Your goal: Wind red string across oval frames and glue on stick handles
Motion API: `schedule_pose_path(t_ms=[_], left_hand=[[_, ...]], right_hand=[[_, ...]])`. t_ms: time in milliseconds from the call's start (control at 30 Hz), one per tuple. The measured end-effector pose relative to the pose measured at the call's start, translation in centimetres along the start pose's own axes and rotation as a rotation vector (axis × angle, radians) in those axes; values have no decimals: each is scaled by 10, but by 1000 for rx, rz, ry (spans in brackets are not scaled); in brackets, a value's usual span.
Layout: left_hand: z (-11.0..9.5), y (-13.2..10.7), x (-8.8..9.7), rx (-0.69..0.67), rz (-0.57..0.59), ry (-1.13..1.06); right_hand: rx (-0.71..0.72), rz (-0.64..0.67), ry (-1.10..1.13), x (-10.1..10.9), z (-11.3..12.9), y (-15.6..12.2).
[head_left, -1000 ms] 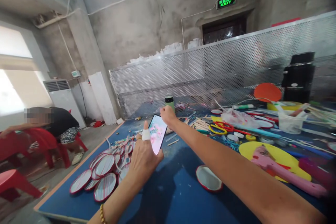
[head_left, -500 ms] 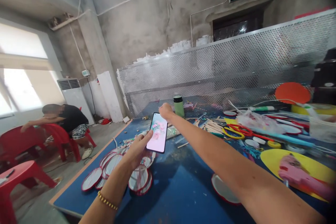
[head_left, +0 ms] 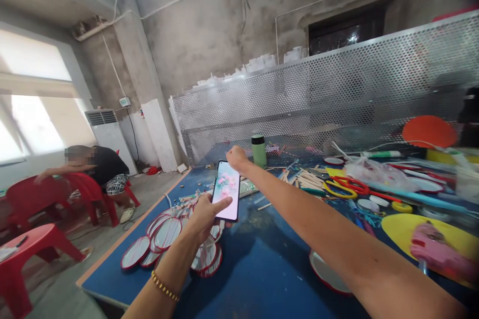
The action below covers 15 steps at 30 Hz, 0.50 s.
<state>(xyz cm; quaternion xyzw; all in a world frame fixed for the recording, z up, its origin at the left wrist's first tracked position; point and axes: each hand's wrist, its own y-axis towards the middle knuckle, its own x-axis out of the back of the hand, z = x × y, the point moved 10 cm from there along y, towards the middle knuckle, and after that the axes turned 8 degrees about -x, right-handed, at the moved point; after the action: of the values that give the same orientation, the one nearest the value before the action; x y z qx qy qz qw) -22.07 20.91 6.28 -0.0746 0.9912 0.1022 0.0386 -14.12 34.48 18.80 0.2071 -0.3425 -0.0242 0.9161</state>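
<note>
My left hand (head_left: 205,214) is wrapped round the lower left of a smartphone (head_left: 226,192), its thumb lying over the lit screen. Pink flowers show on that screen. My right hand (head_left: 236,158) is curled into a fist at the phone's top right corner; whatever its fingers hold, if anything, is hidden. Something white like a cable plug (head_left: 222,225) shows at the phone's bottom edge. Behind my right hand stands a green bottle with a black lid (head_left: 258,151). Red-rimmed round discs (head_left: 167,234) lie piled beside my left forearm.
Wooden sticks (head_left: 310,179), yellow-handled scissors (head_left: 340,190), a plastic bag (head_left: 374,172) and a pink glue gun (head_left: 430,246) lie on the blue table (head_left: 269,279). A perforated metal screen (head_left: 292,104) borders its back. At left, a person (head_left: 107,167) leans over red chairs (head_left: 35,192).
My left thumb has shifted down and right over the phone's screen. The view has turned slightly left. My right hand stays closed by the phone's top corner.
</note>
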Motion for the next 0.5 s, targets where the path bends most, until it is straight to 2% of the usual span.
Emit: schedule_pose_path(t_ms=[200, 500], left_hand=[[-1, -4, -1, 15, -24, 2], [-7, -4, -4, -3, -36, -7]], right_hand=[[-44, 74, -21, -3, 2, -4], [-65, 95, -6, 0, 4, -3]])
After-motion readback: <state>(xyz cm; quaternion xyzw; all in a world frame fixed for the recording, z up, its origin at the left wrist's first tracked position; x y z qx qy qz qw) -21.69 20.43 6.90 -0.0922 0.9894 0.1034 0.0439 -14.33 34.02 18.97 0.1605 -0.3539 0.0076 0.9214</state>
